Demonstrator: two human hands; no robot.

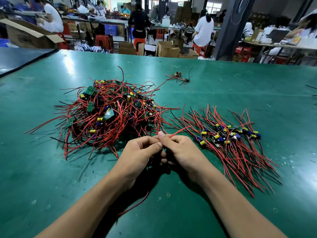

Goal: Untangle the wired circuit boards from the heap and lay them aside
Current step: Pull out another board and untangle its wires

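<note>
A tangled heap (111,112) of small green circuit boards with red and black wires lies on the green table, left of centre. To the right, a sorted bunch (228,134) of boards lies with wires fanned out. My left hand (137,155) and my right hand (181,150) meet just in front of the heap, fingers curled. Both pinch the wires of one wired board; a red wire (180,130) runs up-right from my fingertips. The board itself is hidden between my palms. A red wire end (135,205) hangs below my left wrist.
Two stray wired boards (179,77) lie farther back on the table (51,169), with a small yellow rubber band (128,76) nearby. Beyond the far edge are cardboard boxes (168,48), red stools and several people seated at other benches.
</note>
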